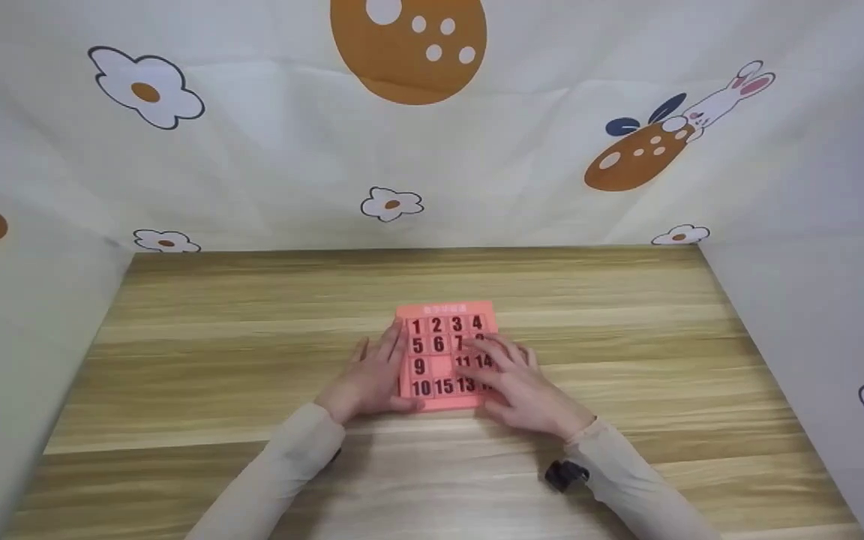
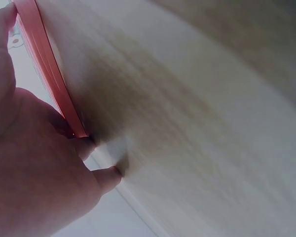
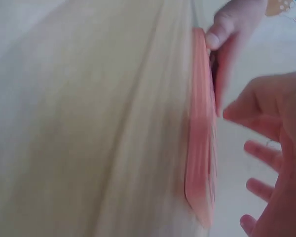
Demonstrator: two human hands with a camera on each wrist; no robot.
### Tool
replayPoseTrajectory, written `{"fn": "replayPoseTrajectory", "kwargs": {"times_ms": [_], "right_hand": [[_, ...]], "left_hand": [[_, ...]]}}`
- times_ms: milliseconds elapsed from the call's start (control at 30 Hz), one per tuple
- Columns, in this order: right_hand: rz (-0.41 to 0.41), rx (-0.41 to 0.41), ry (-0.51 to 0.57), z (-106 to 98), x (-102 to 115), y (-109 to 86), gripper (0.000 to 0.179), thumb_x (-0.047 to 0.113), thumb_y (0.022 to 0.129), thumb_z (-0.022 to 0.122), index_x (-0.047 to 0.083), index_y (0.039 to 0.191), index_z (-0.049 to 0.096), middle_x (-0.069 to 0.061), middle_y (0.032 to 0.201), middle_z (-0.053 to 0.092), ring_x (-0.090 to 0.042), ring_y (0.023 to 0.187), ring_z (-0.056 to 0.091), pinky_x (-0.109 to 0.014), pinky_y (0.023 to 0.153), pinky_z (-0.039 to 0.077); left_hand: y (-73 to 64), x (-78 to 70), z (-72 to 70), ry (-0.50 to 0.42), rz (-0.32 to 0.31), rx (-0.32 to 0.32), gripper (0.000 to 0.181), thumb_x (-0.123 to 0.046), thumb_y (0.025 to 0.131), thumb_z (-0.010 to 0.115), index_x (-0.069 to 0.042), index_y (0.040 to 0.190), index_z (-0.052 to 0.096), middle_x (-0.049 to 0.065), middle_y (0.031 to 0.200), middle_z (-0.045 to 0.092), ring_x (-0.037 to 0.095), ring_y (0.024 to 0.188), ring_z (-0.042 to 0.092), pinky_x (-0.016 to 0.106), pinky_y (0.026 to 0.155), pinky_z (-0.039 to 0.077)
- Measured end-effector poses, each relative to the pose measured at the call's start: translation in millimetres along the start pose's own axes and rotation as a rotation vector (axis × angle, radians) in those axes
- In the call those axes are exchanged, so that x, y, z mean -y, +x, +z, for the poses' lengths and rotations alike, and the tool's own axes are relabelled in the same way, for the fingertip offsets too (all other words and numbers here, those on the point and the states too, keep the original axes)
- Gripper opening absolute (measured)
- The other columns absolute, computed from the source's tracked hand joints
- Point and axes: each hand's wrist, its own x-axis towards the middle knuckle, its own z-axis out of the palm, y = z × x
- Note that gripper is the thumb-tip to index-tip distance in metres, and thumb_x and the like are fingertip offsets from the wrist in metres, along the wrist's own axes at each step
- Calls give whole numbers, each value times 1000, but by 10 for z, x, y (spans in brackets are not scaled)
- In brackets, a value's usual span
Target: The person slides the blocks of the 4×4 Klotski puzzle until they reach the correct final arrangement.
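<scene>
A pink number slide puzzle point(image 1: 447, 308) lies flat on the wooden table, its black-numbered tiles facing up. The top row reads 1, 2, 3, 4, and a vacant slot sits between tiles 9 and 11 in the third row. My left hand point(image 1: 368, 381) grips the frame at its left side, thumb at the near left corner and fingers along the edge. Over the right-hand tiles hovers my right hand point(image 1: 520, 384), fingers spread, partly covering the 8 and the lower right tile. In the right wrist view, those fingers point(image 3: 260, 153) appear apart from the puzzle's pink side point(image 3: 200, 123).
The wooden tabletop point(image 1: 252, 300) spreads around the puzzle. Pale cloth walls point(image 1: 267, 150) with flower, carrot and rabbit prints stand behind it and at both sides. A small black device point(image 1: 567, 475) is on the right wrist.
</scene>
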Motion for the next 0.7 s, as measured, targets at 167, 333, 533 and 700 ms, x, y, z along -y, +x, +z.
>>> {"fn": "replayPoseTrajectory", "kwargs": {"times_ms": [167,333,533,700], "right_hand": [[64,-81,-24,-36,-97,-94,46,11,78,69,9,123,66,-19,147,36,-43,135,27,-68,102,22],[119,-88,-32,-55,-153,-172,43,11,79,67,9,122,66,-18,147,37,-39,136,27,-64,103,22],[124,-79,-23,-55,-142,-177,46,9,79,67,12,124,65,-18,147,37,-37,137,26,-61,104,20],[109,-84,-33,-36,-137,-159,44,10,78,69,13,122,66,-19,147,37,-39,136,27,-65,103,22]], "left_hand": [[3,-3,-2,8,-7,2,116,-60,81,67,4,152,2,18,159,-7,28,146,-4,51,115,1],[4,-4,-10,12,-13,5,117,-60,80,67,3,153,1,17,159,-9,27,146,-5,51,115,1],[8,-1,-11,1,-17,4,117,-60,80,68,3,153,1,18,159,-9,28,146,-4,51,115,1],[16,7,3,10,-10,-2,117,-61,80,67,3,153,1,18,159,-9,28,146,-4,51,115,2]]}}
